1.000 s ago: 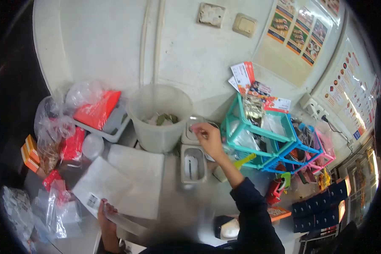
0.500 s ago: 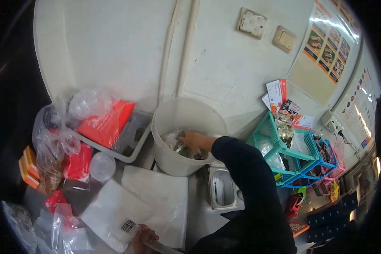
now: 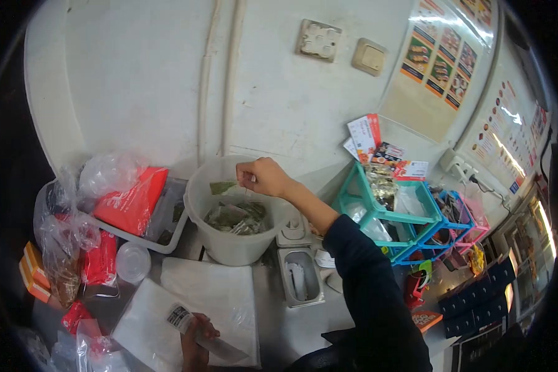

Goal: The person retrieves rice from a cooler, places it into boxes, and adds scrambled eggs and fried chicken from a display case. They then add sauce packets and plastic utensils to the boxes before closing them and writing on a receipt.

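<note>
My right hand is above the rim of a white plastic bucket. Its fingers are pinched on a small clear sachet with something green inside. Below it, several similar green-filled sachets lie in the bucket. Down at the front, my left hand is closed around a narrow translucent plastic piece. A label with black print shows at its upper end; what exactly the piece is, I cannot make out. Beneath this hand lie stacked white plastic sheets or bags.
Left of the bucket stands a grey tray with a red packet and clear bags. A round clear tub sits before it. Steel containers stand right of the bucket, with teal baskets farther right.
My right hand has risen out of the bucket with a green sachet. My left hand keeps hold of the labelled plastic piece. The camera view has shifted somewhat to the right.
</note>
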### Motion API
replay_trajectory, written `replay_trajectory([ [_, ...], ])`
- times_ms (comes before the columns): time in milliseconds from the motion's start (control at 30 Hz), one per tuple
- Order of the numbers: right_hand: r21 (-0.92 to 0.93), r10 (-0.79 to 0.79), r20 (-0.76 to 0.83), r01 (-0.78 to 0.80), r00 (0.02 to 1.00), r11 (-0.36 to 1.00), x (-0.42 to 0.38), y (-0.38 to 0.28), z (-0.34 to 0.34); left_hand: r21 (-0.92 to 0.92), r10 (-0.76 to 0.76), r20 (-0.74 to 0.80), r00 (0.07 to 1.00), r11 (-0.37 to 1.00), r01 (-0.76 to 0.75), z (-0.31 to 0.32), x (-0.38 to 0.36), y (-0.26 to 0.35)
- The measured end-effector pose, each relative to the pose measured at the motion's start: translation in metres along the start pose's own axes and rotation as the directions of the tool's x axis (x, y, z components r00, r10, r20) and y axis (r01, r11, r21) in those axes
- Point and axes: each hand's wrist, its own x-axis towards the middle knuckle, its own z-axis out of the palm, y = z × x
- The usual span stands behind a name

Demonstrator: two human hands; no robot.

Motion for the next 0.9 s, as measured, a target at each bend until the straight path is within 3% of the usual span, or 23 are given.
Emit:
replay_trajectory([
  [33, 0.089, -0.026, -0.095, 0.034, 0.995, 0.995, -0.008, -0.007, -0.015, -0.030, 0.006, 0.048, 0.999, 1.000, -0.004, 0.000, 0.009, -0.004],
  [67, 0.080, -0.015, -0.104, 0.024, 0.994, 0.997, -0.020, -0.022, -0.034, -0.060, 0.012, 0.096, 0.995, 0.998, -0.006, 0.003, 0.016, -0.007],
  [100, 0.210, 0.055, -0.079, -0.037, 0.995, 0.977, -0.036, -0.041, -0.055, -0.050, 0.003, 0.113, 0.994, 0.999, 0.003, 0.017, 0.020, -0.007],
  [133, 0.336, 0.123, -0.048, -0.100, 0.991, 0.937, -0.052, -0.059, -0.072, 0.004, 0.093, 0.167, 0.982, 0.995, -0.095, 0.039, 0.026, -0.006],
  [167, 0.329, 0.149, -0.062, -0.120, 0.987, 0.937, -0.070, -0.073, -0.083, 0.051, 0.171, 0.229, 0.958, 0.981, -0.187, 0.062, 0.031, -0.005],
  [233, 0.632, 0.102, -0.080, -0.029, 0.992, 0.775, -0.121, -0.098, -0.098, 0.051, 0.138, 0.291, 0.947, 0.986, -0.160, 0.105, 0.032, -0.014],
  [267, 0.683, 0.134, -0.042, -0.069, 0.990, 0.727, -0.150, -0.115, -0.103, 0.039, 0.129, 0.329, 0.936, 0.988, -0.150, 0.121, 0.027, -0.024],
  [300, 0.731, 0.172, -0.007, -0.112, 0.985, 0.673, -0.181, -0.132, -0.104, 0.057, 0.058, 0.359, 0.931, 0.995, -0.084, 0.134, 0.018, -0.035],
  [367, 0.786, 0.226, 0.005, -0.144, 0.974, 0.602, -0.244, -0.164, -0.092, 0.094, -0.219, 0.585, 0.781, 0.975, 0.203, 0.152, -0.007, -0.063],
  [400, 0.805, 0.294, 0.020, -0.189, 0.956, 0.562, -0.274, -0.176, -0.078, 0.124, -0.289, 0.603, 0.743, 0.955, 0.271, 0.150, -0.018, -0.080],
  [433, 0.824, 0.353, 0.036, -0.227, 0.935, 0.518, -0.308, -0.189, -0.065, 0.305, -0.406, 0.588, 0.700, 0.912, 0.274, 0.140, -0.028, -0.098],
  [467, 0.845, 0.465, 0.003, -0.251, 0.885, 0.472, -0.342, -0.207, -0.058, 0.471, -0.506, 0.554, 0.661, 0.845, 0.251, 0.127, -0.041, -0.113],
  [500, 0.866, 0.554, -0.030, -0.255, 0.832, 0.430, -0.370, -0.223, -0.050, 0.487, -0.538, 0.558, 0.632, 0.829, 0.275, 0.112, -0.053, -0.128],
  [567, 0.887, 0.749, -0.060, -0.308, 0.660, 0.343, -0.432, -0.247, -0.032, 0.472, -0.415, 0.718, 0.558, 0.880, 0.047, 0.087, -0.071, -0.146],
  [600, 0.938, 0.830, -0.075, -0.243, 0.553, 0.247, -0.462, -0.258, -0.017, 0.480, -0.424, 0.714, 0.557, 0.876, 0.051, 0.093, -0.081, -0.148],
  [633, 0.975, 0.896, -0.065, -0.164, 0.439, 0.151, -0.489, -0.268, -0.004, 0.651, -0.623, 0.610, 0.490, 0.746, 0.138, 0.101, -0.094, -0.146],
  [667, 0.992, 0.907, -0.006, -0.109, 0.420, 0.057, -0.508, -0.277, -0.004, 0.789, -0.785, 0.466, 0.409, 0.577, 0.210, 0.106, -0.107, -0.148],
  [700, 0.993, 0.902, 0.009, -0.109, 0.432, 0.042, -0.523, -0.283, -0.006, 0.788, -0.783, 0.454, 0.425, 0.575, 0.218, 0.115, -0.122, -0.156],
  [767, 0.989, 0.907, 0.043, -0.147, 0.418, 0.021, -0.545, -0.287, -0.012, 0.600, -0.868, 0.370, 0.330, 0.495, 0.628, 0.141, -0.152, -0.174],
  [800, 0.984, 0.899, 0.027, -0.171, 0.437, 0.054, -0.555, -0.285, -0.013, 0.632, -0.849, 0.427, 0.310, 0.526, 0.569, 0.156, -0.161, -0.175],
  [833, 0.984, 0.882, 0.046, -0.176, 0.470, 0.042, -0.561, -0.283, -0.017, 0.613, -0.837, 0.423, 0.348, 0.547, 0.570, 0.155, -0.169, -0.186],
  [900, 0.927, 0.935, 0.093, -0.372, 0.341, 0.044, -0.572, -0.278, -0.025, 0.471, -0.719, 0.579, 0.385, 0.680, 0.562, 0.151, -0.179, -0.212],
])
